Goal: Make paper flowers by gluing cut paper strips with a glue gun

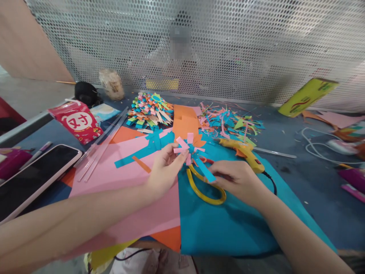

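A small paper flower with pink and blue petals is pinched between the thumb and fingers of my left hand. My right hand grips the lower end of a blue paper strip, whose upper end reaches the flower. Under them lie scissors with yellow handles, their blades hidden by my hands and the paper. A yellow glue gun rests just beyond my right hand. Blue strips and an orange strip lie left of my left hand on a pink sheet.
A large blue sheet covers the front right. Behind are a pile of colourful paper pieces and paper scraps. At left are a phone, clear glue sticks and a red packet. A perforated metal screen borders the back.
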`<state>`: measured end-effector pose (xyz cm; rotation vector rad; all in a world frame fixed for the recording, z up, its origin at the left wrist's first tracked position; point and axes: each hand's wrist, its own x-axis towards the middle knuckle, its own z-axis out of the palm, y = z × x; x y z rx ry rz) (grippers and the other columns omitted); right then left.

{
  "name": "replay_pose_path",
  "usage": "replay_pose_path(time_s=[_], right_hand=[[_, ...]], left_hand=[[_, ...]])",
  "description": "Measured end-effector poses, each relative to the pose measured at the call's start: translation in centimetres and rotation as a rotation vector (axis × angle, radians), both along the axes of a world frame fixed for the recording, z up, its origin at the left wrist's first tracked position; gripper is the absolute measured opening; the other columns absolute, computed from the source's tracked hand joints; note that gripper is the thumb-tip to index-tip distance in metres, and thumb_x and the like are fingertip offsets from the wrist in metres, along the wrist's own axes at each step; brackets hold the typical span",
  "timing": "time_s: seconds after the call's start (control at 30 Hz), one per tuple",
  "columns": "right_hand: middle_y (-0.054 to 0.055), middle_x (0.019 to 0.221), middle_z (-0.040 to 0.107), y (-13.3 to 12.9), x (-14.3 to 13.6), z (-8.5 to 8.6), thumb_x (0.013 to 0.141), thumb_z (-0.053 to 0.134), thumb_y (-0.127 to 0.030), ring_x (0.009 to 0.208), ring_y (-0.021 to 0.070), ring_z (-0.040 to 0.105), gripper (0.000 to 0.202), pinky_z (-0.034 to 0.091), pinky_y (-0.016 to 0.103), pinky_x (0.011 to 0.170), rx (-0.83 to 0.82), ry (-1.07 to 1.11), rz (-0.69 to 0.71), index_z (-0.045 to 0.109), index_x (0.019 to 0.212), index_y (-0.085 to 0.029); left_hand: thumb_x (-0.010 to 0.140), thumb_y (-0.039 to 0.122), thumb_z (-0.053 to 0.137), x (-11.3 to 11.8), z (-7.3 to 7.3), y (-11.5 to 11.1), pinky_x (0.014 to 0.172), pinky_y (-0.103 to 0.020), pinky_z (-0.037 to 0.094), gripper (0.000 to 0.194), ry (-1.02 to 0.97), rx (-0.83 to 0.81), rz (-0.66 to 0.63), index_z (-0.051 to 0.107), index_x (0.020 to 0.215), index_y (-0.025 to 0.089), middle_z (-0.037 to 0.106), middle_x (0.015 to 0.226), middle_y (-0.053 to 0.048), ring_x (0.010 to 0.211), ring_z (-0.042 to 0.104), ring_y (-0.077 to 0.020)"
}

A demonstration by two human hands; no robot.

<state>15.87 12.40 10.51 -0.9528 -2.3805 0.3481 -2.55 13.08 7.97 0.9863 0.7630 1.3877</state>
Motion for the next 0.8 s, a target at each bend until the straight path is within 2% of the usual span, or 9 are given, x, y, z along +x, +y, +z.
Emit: replay_pose_path(time_s=[0.17, 0.33, 0.47, 0.6, 0.7, 0.8], right_hand=[[-0.001, 0.048, 0.058, -0.1, -0.2, 0.0, 0.088, 0.043, -0.059, 0.043, 0.0076, 0.049, 0.053, 0.033, 0.019, 0.042, -0.094, 0.033, -0.003, 0.061, 0.06, -0.017], [0.001, 0.047, 0.059, -0.1, -0.1, -0.2, 0.087, 0.041, -0.061, 0.043, 0.0092, 0.051, 0.057, 0.033, 0.021, 0.043, -0.177, 0.029, -0.045, 0.062, 0.057, -0.017], [0.001, 0.048, 0.06, 0.0, -0.2, -0.4, 0.09, 0.04, -0.057, 0.043, 0.009, 0.053, 0.057, 0.034, 0.02, 0.043, -0.163, 0.032, -0.067, 0.058, 0.054, -0.017], [-0.002, 0.044, 0.052, 0.0, -0.6, -0.6, 0.086, 0.05, -0.051, 0.04, 0.0077, 0.045, 0.05, 0.029, 0.02, 0.04, -0.067, 0.014, -0.166, 0.052, 0.05, -0.017], [-0.002, 0.042, 0.05, -0.1, -0.9, -0.7, 0.084, 0.052, -0.047, 0.038, 0.0078, 0.043, 0.045, 0.028, 0.019, 0.037, -0.164, 0.081, -0.214, 0.051, 0.05, -0.018], [-0.001, 0.042, 0.055, -0.2, -1.1, -0.6, 0.084, 0.052, -0.042, 0.036, 0.009, 0.047, 0.037, 0.031, 0.02, 0.035, -0.293, 0.132, -0.208, 0.057, 0.057, -0.017]], left_hand=[[0.07, 0.033, 0.073, 0.0, 0.0, -0.2, 0.052, -0.019, 0.039, 0.024, 0.078, 0.024, 0.022, 0.054, 0.072, 0.017, 0.053, 0.058, 0.007, 0.051, 0.046, -0.0054], [0.07, 0.032, 0.072, 0.1, 0.0, -0.4, 0.052, -0.02, 0.039, 0.024, 0.096, 0.043, 0.013, 0.053, 0.073, 0.018, 0.053, 0.061, 0.006, 0.053, 0.047, -0.0064], [0.07, 0.032, 0.073, 0.3, 0.1, -0.7, 0.051, -0.019, 0.04, 0.025, 0.091, 0.069, 0.0, 0.052, 0.071, 0.018, 0.051, 0.063, 0.006, 0.054, 0.046, -0.006], [0.071, 0.033, 0.072, 0.3, 0.2, -0.9, 0.053, -0.019, 0.041, 0.026, 0.098, 0.043, -0.028, 0.052, 0.07, 0.017, 0.05, 0.063, 0.006, 0.053, 0.045, -0.0055], [0.07, 0.033, 0.072, 0.3, 0.2, -1.0, 0.054, -0.02, 0.041, 0.026, 0.103, 0.025, -0.022, 0.052, 0.071, 0.017, 0.05, 0.065, 0.005, 0.055, 0.046, -0.006], [0.069, 0.032, 0.073, 0.5, 0.2, -1.1, 0.059, -0.022, 0.044, 0.024, 0.088, 0.032, -0.016, 0.054, 0.074, 0.017, 0.054, 0.069, 0.004, 0.06, 0.051, -0.0082]])
